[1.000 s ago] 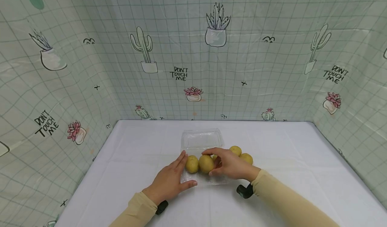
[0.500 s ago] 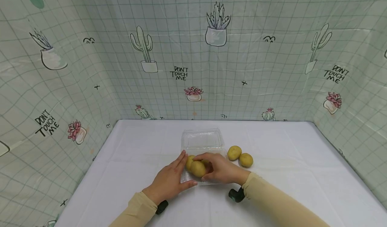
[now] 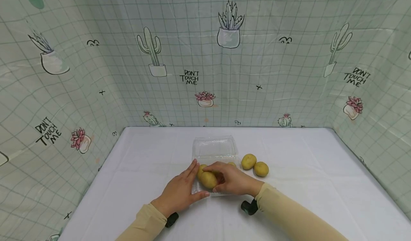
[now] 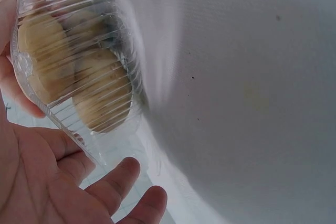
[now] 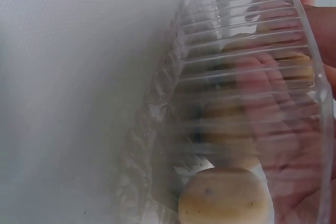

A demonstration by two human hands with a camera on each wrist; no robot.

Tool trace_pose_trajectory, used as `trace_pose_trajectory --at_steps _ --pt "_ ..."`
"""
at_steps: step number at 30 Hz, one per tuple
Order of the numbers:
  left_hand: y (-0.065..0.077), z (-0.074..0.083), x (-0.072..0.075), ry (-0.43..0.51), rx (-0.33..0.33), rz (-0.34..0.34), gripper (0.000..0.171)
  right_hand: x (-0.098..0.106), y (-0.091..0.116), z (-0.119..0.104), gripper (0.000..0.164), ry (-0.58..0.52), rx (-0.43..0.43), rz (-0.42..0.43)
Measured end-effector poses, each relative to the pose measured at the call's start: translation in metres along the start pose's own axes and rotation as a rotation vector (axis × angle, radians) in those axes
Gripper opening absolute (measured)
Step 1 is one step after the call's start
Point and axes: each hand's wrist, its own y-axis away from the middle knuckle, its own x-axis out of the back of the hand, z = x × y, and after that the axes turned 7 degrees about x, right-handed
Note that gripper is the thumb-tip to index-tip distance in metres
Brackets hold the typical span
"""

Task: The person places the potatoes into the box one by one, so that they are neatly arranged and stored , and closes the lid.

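Observation:
A clear plastic clamshell box (image 3: 214,147) lies on the table with its lid flipped back. My right hand (image 3: 236,180) grips a yellow potato (image 3: 208,180) over the box's base, its fingers curled round it. That potato overlaps another potato (image 3: 200,170) at the left end of the base. Past my right hand, a sliver of one more potato (image 3: 232,164) shows. My left hand (image 3: 179,192) rests along the box's left side, fingers straight and thumb along the front. In the left wrist view, potatoes (image 4: 102,95) show through the ridged wall, beside the extended left fingers.
Two loose potatoes, one larger (image 3: 248,161) and one rounder (image 3: 261,169), lie on the white tablecloth (image 3: 305,184) just right of the box. A grid-patterned curtain (image 3: 269,66) with cactus drawings encloses the back and sides.
My right hand has moved left with its potato, which now partly covers the left-end potato. The two loose potatoes have come into full view. My left hand has stayed in place.

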Motion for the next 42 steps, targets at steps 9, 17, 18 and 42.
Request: trace_pose_trajectory --at_steps 9,17,18,42 --pt "-0.0004 0.0013 0.0012 -0.013 -0.005 0.001 0.096 -0.0012 -0.0022 0.0000 0.068 0.019 0.011 -0.010" --pt "-0.0007 0.0018 0.0015 -0.010 -0.013 -0.008 0.096 -0.0009 -0.0017 -0.0051 0.068 -0.003 -0.014 -0.020" --pt "-0.0008 0.0016 0.0014 -0.011 -0.014 -0.008 0.096 -0.0009 -0.0016 -0.0056 0.068 -0.008 -0.015 -0.020" --pt "0.0006 0.0009 0.0011 0.009 0.002 -0.004 0.097 -0.0014 0.0007 -0.0036 0.049 -0.044 -0.066 -0.050"
